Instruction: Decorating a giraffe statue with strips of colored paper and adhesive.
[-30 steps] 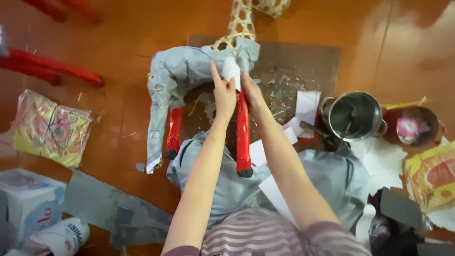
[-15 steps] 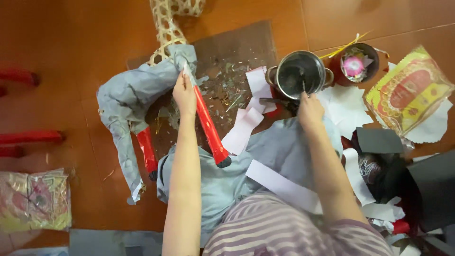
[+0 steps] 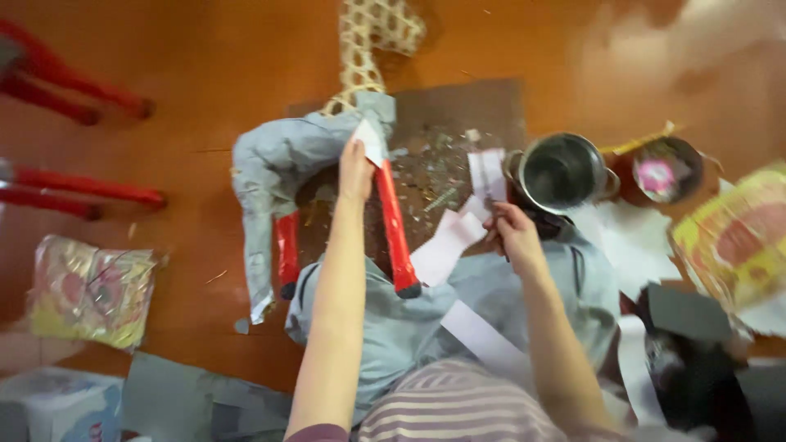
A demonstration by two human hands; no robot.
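Here, a grey paper-covered animal figure with red legs and a bare woven neck stands on the orange floor. Left hand presses flat on its shoulder, fingers together. Right hand pinches a white paper strip, just beside a round steel pot.

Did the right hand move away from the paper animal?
Yes. The right hand left the paper animal and went toward the metal pot, now touching white paper strips.
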